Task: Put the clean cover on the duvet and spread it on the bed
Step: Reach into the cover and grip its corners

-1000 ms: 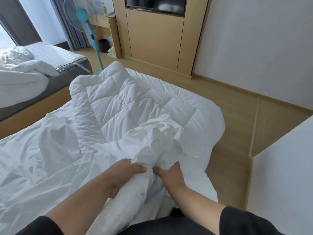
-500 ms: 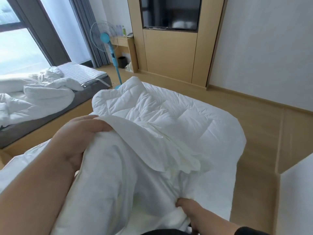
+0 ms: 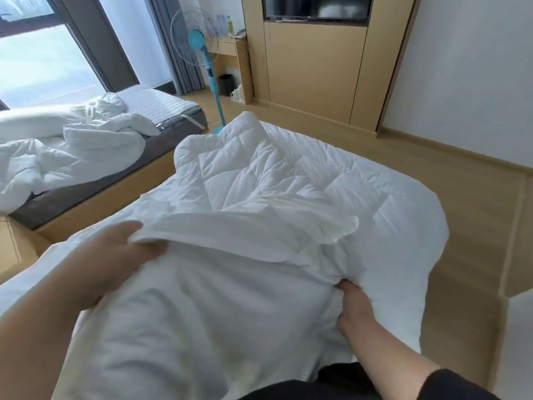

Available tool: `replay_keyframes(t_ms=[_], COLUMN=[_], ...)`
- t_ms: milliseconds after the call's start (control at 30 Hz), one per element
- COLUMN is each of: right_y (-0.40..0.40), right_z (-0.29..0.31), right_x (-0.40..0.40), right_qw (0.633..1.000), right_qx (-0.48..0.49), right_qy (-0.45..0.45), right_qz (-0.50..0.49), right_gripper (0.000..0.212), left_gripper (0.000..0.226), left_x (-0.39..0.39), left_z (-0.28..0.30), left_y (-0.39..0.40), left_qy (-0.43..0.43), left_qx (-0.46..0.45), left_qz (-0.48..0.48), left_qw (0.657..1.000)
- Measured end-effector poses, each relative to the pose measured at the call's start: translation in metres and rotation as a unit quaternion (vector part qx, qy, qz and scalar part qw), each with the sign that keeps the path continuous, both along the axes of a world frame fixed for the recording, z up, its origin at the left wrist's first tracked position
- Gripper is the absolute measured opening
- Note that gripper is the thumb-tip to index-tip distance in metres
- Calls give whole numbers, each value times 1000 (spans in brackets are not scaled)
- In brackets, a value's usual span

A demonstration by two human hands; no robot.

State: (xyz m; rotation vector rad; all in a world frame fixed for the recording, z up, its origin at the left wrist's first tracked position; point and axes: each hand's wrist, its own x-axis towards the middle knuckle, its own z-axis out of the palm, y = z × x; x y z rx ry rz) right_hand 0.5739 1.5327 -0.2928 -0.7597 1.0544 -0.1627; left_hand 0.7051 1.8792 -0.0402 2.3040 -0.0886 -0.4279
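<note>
A quilted white duvet [image 3: 288, 174] lies bunched across the bed in front of me, its far end folded up. The smooth white cover [image 3: 202, 298] drapes over its near part toward my body. My left hand [image 3: 106, 261] is raised at the left and pinches the cover's edge between thumb and fingers. Lower right, my right hand [image 3: 353, 307] grips a bunched fold of the cover, with the fingertips hidden in the cloth.
A second bed [image 3: 86, 151] with rumpled white bedding stands at the left by the window. A blue standing fan [image 3: 202, 53] is beyond the bed's far end. Wooden panelling with a TV [image 3: 317, 7] lines the far wall. Bare wooden floor [image 3: 461, 226] runs along the right.
My hands have moved apart from the middle: the left rose and swung left with the cover's edge, then came down a little. The right stayed low on its fold. The view lifted.
</note>
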Motion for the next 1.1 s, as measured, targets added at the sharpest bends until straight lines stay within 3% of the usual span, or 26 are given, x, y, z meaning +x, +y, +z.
replay_keyframes(t_ms=[133, 233, 367, 467, 533, 633, 700, 833, 933, 1000, 1100], right_y=[-5, 2, 12, 23, 29, 35, 36, 29, 22, 20, 21], right_z=[31, 46, 55, 62, 65, 72, 75, 75, 74, 72, 71], right_x=[10, 12, 6, -6, -11, -13, -13, -7, 0, 5, 14], right_qw=[988, 981, 979, 975, 969, 952, 938, 933, 940, 950, 947], right_qx=[-145, -166, -167, -158, -165, -181, -185, -160, -146, -82, -22], right_qy=[-53, -79, -77, -94, -110, -152, -186, -225, -222, -224, -233], right_qz=[21, 63, 93, 122, 146, 195, 229, 230, 213, 204, 218], right_gripper=[30, 29, 23, 14, 14, 23, 31, 39, 40, 46, 50], left_gripper=[19, 51, 71, 101, 91, 77, 84, 123, 137, 123, 73], left_x=[-12, -10, -7, -17, -34, -54, -53, -39, -48, -58, -59], left_z=[-26, -53, -77, -91, -99, -115, -121, -140, -162, -180, -197], left_y=[13, 33, 53, 34, 6, -43, -67, -83, -91, -99, -106], left_qy=[-18, 19, 13, -129, -248, -398, -345, -86, -65, -88, -100], left_qx=[71, 125, 252, 302, 275, 234, 269, 318, 286, 306, 321], left_qz=[23, 1, -37, -46, -131, -272, -321, -340, -337, -323, -268], left_qw=[997, 992, 967, 944, 920, 844, 840, 881, 895, 891, 903])
